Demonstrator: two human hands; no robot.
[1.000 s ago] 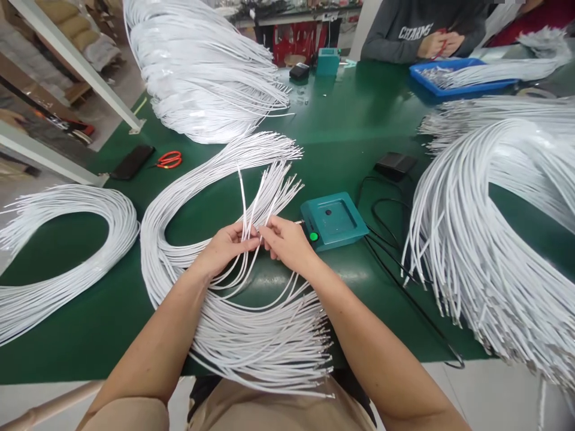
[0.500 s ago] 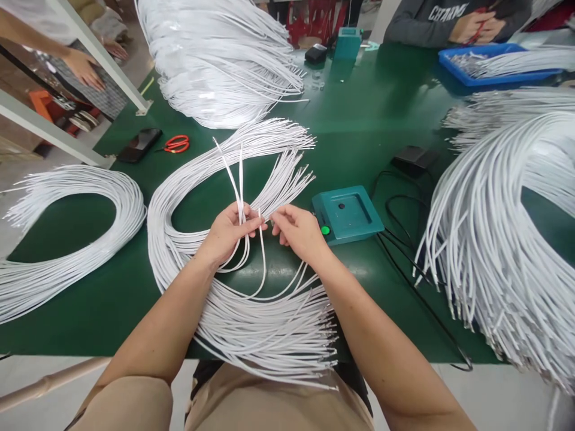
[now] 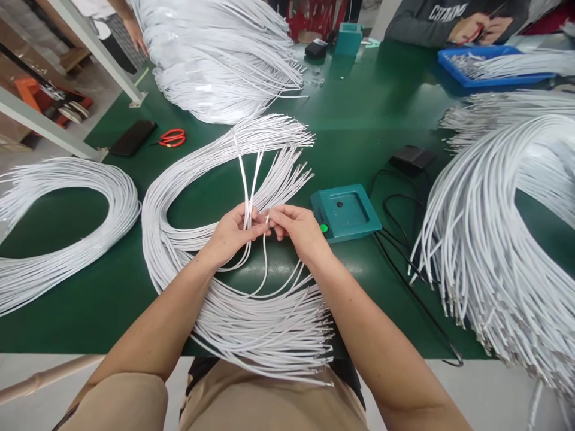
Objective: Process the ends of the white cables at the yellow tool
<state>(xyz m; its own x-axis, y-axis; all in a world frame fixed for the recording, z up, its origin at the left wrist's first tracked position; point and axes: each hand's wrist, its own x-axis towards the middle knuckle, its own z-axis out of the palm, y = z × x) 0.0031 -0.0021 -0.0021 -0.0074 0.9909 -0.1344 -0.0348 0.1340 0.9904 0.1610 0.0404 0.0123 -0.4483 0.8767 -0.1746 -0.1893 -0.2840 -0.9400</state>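
Note:
Several white cables [image 3: 254,179] rise between the fingers of my left hand [image 3: 234,232], which is closed on them. My right hand [image 3: 296,230] meets it fingertip to fingertip, pinching at the end of one cable that loops down below. Whatever else sits between the fingertips is too small to make out. Beneath and behind both hands lies a curved bundle of white cables [image 3: 157,221], its metal-tipped ends fanned to the right. Just right of my right hand is a teal device [image 3: 353,211] with a green button [image 3: 324,228].
Other cable bundles lie at the left [image 3: 121,197], back [image 3: 215,60] and right [image 3: 476,239]. Red-handled scissors [image 3: 172,138] and a phone [image 3: 133,137] lie at back left. A black pedal-like box [image 3: 412,159] trails cords. Across the table, a person's hands [image 3: 478,29] work near a blue tray [image 3: 467,78].
My hands have come together, the right fingertips now touching the cable end at the left. The upright cables have swung slightly right. A bystander at the back left has shifted.

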